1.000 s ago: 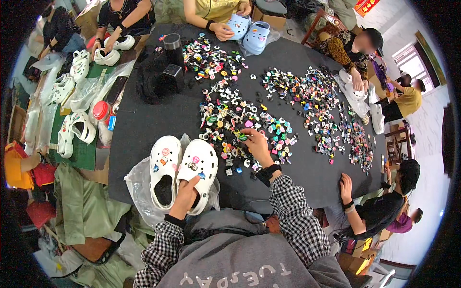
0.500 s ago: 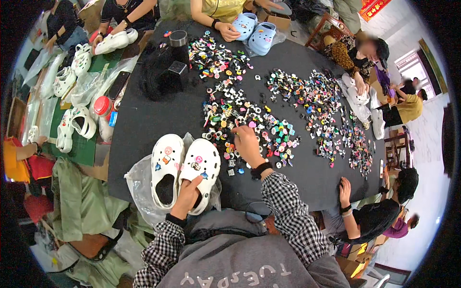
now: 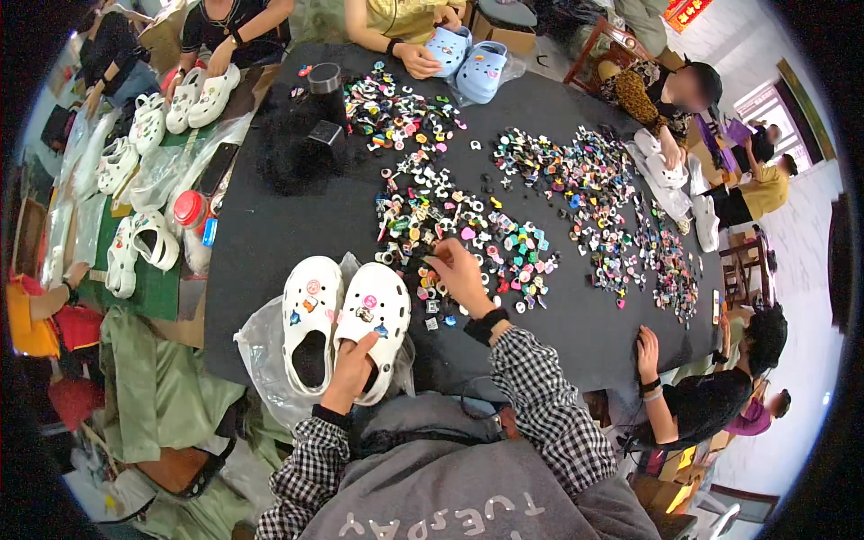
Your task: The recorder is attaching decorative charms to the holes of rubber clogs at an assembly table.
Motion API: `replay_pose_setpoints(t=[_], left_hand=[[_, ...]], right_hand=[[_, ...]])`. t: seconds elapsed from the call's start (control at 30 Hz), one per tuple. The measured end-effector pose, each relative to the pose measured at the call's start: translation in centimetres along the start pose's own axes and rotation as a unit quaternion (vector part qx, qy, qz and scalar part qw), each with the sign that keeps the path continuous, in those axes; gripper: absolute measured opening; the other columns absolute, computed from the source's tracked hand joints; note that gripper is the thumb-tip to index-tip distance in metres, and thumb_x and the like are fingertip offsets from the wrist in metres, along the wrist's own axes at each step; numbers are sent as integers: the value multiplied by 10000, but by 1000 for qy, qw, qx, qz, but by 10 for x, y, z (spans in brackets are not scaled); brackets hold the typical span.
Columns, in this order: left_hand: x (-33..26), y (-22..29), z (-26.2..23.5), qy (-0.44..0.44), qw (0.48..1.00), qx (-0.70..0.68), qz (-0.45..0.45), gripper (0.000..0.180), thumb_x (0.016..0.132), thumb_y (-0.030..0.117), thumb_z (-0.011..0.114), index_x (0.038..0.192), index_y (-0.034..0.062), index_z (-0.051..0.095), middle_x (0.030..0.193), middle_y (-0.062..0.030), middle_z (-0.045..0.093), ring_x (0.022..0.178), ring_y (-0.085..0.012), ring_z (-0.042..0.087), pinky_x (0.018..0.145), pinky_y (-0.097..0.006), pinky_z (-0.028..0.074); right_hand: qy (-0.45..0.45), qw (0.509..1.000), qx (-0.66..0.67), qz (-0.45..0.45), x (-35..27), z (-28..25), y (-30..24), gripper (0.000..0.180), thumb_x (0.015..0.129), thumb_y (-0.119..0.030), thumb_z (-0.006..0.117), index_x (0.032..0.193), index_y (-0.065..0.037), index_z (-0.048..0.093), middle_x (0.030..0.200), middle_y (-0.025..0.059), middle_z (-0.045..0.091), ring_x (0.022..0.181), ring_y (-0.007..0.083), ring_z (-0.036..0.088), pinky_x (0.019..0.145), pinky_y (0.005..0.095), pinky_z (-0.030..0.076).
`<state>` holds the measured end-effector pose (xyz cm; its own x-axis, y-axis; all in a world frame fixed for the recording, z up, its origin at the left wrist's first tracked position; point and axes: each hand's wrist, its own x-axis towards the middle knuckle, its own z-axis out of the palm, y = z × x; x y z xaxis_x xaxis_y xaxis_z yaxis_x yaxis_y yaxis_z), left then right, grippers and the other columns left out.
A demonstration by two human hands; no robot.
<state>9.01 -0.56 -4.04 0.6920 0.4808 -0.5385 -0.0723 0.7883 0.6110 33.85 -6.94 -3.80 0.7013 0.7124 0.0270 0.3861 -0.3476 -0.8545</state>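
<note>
Reaching into the near edge of the charm pile (image 3: 468,238) at frame centre, the right hand (image 3: 459,274) now has its fingers pinched together among the small coloured pieces; whether one is caught I cannot tell. Half a second earlier it sat slightly further up the black tabletop (image 3: 297,225). The left hand (image 3: 355,360) remains closed on the heel of the right-hand white clog (image 3: 373,315), beside its pair (image 3: 309,328) on a clear bag (image 3: 261,360), lower centre-left.
</note>
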Motion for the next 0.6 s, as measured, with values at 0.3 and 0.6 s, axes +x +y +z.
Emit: replay_pose_setpoints(t=[0.3, 0.6], left_hand=[[-1, -1, 5, -10, 999, -24, 28, 369, 910, 77, 555, 1248, -31, 454, 1218, -101, 538, 1097, -194, 532, 945, -317, 425], [4, -5, -4, -15, 999, -45, 16, 369, 899, 41, 536, 1242, -63, 452, 1225, -142, 550, 1122, -254, 542, 985, -383, 426]], right_hand=[[121, 982, 85, 116, -65, -107, 80, 169, 842, -90, 636, 991, -19, 600, 849, 54, 658, 764, 123, 618, 689, 262, 483], [236, 943, 150, 180, -101, -158, 114, 188, 862, -58, 589, 1038, 7, 582, 938, 64, 644, 818, 107, 590, 682, 230, 453]])
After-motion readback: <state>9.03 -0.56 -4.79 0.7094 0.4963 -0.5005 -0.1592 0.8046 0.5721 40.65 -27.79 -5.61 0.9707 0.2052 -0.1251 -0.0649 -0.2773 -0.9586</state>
